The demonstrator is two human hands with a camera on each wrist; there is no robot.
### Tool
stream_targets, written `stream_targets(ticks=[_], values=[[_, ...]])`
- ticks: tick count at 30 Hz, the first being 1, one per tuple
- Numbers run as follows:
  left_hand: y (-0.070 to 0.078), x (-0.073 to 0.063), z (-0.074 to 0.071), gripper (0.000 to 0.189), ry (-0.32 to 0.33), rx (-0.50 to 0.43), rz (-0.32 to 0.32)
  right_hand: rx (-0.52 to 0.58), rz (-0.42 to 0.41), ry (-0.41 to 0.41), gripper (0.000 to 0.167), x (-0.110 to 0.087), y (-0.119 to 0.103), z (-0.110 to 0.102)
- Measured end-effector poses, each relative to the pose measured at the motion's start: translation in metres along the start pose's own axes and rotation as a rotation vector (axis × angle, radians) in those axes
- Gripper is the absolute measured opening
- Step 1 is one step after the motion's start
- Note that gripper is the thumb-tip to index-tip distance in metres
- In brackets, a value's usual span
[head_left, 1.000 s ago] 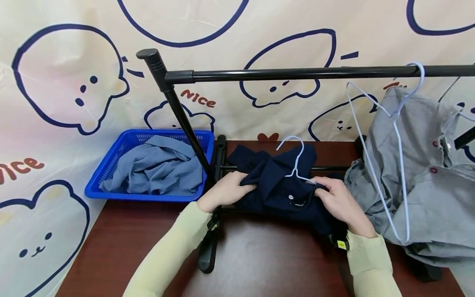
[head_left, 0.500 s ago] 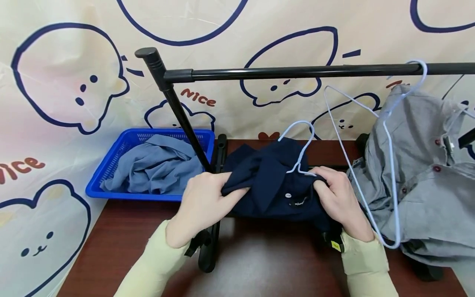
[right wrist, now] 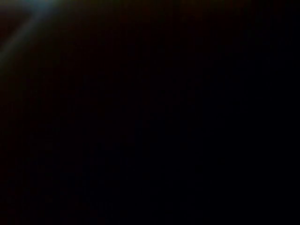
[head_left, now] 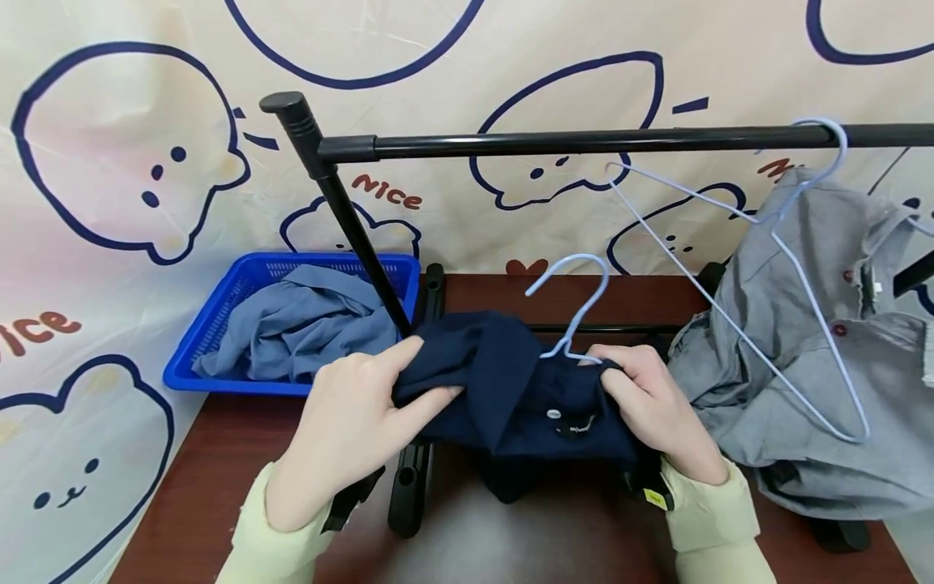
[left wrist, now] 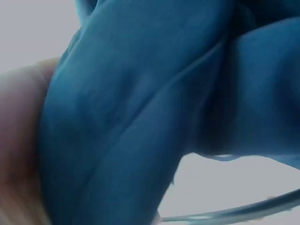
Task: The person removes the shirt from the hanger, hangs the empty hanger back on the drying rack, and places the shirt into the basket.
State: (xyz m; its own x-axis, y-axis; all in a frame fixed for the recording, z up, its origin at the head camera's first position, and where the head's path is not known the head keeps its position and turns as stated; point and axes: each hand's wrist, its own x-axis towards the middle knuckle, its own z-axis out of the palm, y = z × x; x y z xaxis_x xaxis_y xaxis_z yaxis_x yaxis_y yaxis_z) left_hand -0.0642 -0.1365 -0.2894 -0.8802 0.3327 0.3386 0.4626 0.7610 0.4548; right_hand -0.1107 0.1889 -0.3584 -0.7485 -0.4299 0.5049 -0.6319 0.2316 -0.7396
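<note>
A navy garment [head_left: 503, 381] with a collar and a white button is stretched between both hands in the head view. My left hand [head_left: 357, 422] pinches its left side between thumb and fingers; the left wrist view is filled by that bunched cloth [left wrist: 126, 108]. On the other side my right hand [head_left: 649, 405] grips the garment's edge together with one arm of a pale blue hanger [head_left: 580, 312]. The hanger's hook rises out of the collar, while most of its body is hidden in the cloth. Almost nothing can be made out in the dark right wrist view.
A black clothes rack [head_left: 554, 144] spans the table [head_left: 496, 535]. An empty pale blue hanger [head_left: 795, 276] and a grey garment [head_left: 824, 365] hang at its right. Behind the left post stands a blue basket [head_left: 182, 369] holding blue-grey cloth [head_left: 299, 324].
My left hand has drawn its side of the navy garment leftward and closer. The held hanger's hook rose, then dipped, shifting left. The empty hanger on the bar has swung round.
</note>
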Motion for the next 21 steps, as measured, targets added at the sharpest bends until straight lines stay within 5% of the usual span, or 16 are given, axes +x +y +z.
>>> stream_targets(ticks=[5, 9, 14, 17, 21], values=[[-0.023, 0.008, 0.022, 0.052, -0.116, -0.026, -0.146, -0.053, 0.159, -0.031, 0.04, 0.0, 0.024, 0.008], [-0.033, 0.011, 0.042, 0.061, 0.014, -0.036, -0.061, -0.065, 0.228, -0.052, 0.039, 0.001, 0.041, 0.014], [-0.037, 0.013, 0.068, 0.037, 0.23, -0.126, 0.092, -0.09, 0.279, -0.047, 0.037, 0.002, 0.055, 0.021], [-0.044, 0.014, 0.084, 0.029, 0.236, -0.134, 0.088, -0.121, 0.311, -0.042, 0.036, 0.003, 0.063, 0.025], [-0.06, 0.014, 0.102, 0.031, 0.16, -0.118, 0.031, -0.158, 0.361, -0.024, 0.036, 0.003, 0.071, 0.03]])
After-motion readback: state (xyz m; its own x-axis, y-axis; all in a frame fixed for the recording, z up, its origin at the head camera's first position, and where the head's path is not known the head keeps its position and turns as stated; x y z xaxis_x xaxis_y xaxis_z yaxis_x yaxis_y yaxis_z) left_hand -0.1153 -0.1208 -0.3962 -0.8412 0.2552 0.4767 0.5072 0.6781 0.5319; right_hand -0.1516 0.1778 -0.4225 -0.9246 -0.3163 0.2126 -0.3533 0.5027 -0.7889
